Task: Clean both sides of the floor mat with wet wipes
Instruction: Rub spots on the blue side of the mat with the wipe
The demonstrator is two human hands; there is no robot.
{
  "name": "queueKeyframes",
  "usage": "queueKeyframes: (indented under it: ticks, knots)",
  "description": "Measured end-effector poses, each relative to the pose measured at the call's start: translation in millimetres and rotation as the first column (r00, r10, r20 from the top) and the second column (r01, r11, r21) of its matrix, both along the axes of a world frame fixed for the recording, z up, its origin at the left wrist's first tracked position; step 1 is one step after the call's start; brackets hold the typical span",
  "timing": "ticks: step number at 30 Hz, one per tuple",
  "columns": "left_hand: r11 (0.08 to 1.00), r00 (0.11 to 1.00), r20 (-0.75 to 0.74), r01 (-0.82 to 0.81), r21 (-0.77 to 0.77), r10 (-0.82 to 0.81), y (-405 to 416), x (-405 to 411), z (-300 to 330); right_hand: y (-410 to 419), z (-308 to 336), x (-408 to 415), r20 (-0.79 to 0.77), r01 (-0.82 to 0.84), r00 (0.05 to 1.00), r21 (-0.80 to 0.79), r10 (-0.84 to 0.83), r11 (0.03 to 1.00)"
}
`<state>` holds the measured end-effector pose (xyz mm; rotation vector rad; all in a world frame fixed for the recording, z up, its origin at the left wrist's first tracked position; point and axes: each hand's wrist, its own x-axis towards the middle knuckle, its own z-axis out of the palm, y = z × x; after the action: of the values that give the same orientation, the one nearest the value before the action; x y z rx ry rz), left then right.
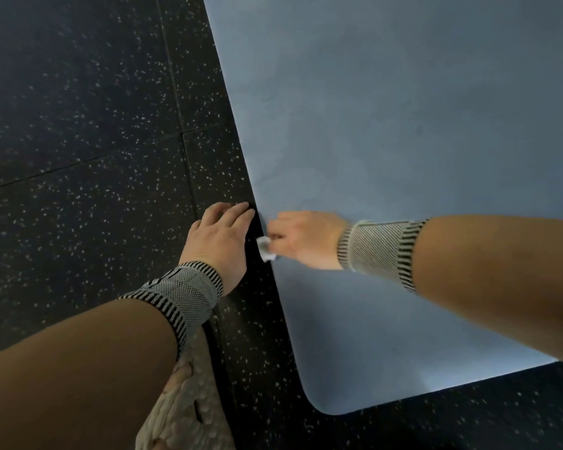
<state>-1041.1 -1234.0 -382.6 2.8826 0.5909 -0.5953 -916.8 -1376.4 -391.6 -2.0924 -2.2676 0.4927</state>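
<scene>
Mat (403, 125), light blue, lies flat on the dark speckled floor (78, 108). The right hand (303, 238) pinches a white wet wipe (264, 249) at the mat's left edge. The left hand (221, 235) rests open, fingers straight, on the floor beside that edge.

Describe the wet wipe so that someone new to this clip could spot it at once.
Start at the big blue floor mat on the dark speckled floor and follow its left edge down to the two hands. The wet wipe is the small crumpled white scrap pinched in the right hand, the only white thing there.
</scene>
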Motion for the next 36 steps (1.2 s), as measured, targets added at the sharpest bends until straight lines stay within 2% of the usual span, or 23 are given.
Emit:
queueKeyframes:
  ticks: [3, 5, 6, 8, 10, 11, 14, 16, 18, 23, 24, 26, 29, 31, 34, 36]
  knots:
    - [1.000, 1.000, -0.001, -0.001, 0.000, 0.001, 3.8, -0.5, -0.5, -26.7, 6.2, -14.1, -0.077, -0.234, 0.970, -0.033, 0.231, 0.972]
    - [1.000, 1.000, 0.001, 0.000, 0.000, 0.000, 5.2, -0.1, -2.5, -28.9, 9.0, -13.4, -0.116, -0.237, 0.963, 0.056, 0.242, 0.970]
    - [1.000, 1.000, 0.000, 0.001, -0.002, -0.001, 5.3, 0.4, -3.6, -20.5, 8.2, -7.9, -0.100, -0.225, 0.968, 0.056, 0.229, 0.973]
    - [1.000, 1.000, 0.000, -0.006, -0.011, 0.006, 5.0, 1.6, -5.8, 7.8, 4.0, 6.1, 0.057, -0.173, 0.984, 0.046, 0.170, 0.984]
    - [1.000, 1.000, 0.014, -0.020, -0.011, 0.020, 4.3, 2.1, -6.6, 28.3, -6.9, 21.5, 0.007, 0.004, 1.000, 0.058, -0.004, 0.998]
    - [1.000, 1.000, 0.019, -0.022, -0.009, 0.022, 4.2, 3.1, -6.1, 28.0, -9.2, 24.7, 0.007, 0.018, 1.000, 0.067, -0.018, 0.998]
    - [1.000, 1.000, 0.027, -0.016, -0.001, 0.016, 5.6, 9.3, -5.5, -1.3, -2.6, 16.0, 0.026, -0.102, 0.995, 0.045, 0.101, 0.994]
    - [1.000, 0.999, 0.030, -0.017, 0.004, 0.017, 7.5, 11.9, -6.0, -15.7, 4.2, 10.6, -0.063, -0.101, 0.993, -0.002, 0.101, 0.995]
    - [1.000, 0.999, 0.027, -0.017, 0.006, 0.017, 8.2, 12.7, -6.7, -0.1, 3.8, 16.7, -0.018, -0.102, 0.995, -0.029, 0.101, 0.994]
    - [0.999, 0.998, 0.022, -0.051, 0.017, 0.050, 7.5, 15.0, -3.6, 65.2, 4.4, 53.2, 0.073, 0.264, 0.961, 0.024, -0.265, 0.964]
    - [0.998, 0.998, 0.018, -0.062, 0.018, 0.062, 8.4, 16.7, -3.1, 65.1, 2.5, 54.4, 0.062, 0.290, 0.955, 0.018, -0.291, 0.957]
    - [0.997, 0.997, 0.022, -0.080, 0.015, 0.080, 10.8, 20.7, -2.9, 47.7, -3.3, 47.7, -0.006, 0.249, 0.969, 0.012, -0.249, 0.969]
    - [0.997, 0.996, 0.035, -0.077, 0.012, 0.077, 15.5, 23.1, -4.7, 16.5, -5.1, 31.8, -0.156, 0.085, 0.984, -0.013, -0.086, 0.996]
    - [0.997, 0.996, 0.030, -0.079, 0.007, 0.079, 15.3, 22.0, -7.1, 17.0, -5.5, 32.9, -0.174, 0.064, 0.982, -0.056, -0.073, 0.996]
    - [0.997, 0.997, 0.015, -0.079, 0.007, 0.079, 11.9, 20.0, -8.5, 48.4, -6.0, 46.3, -0.178, 0.272, 0.946, -0.029, -0.273, 0.962]
    - [0.997, 0.996, 0.013, -0.083, 0.006, 0.083, 10.8, 21.8, -7.8, 66.4, -5.9, 51.0, -0.065, 0.383, 0.923, 0.035, -0.380, 0.923]
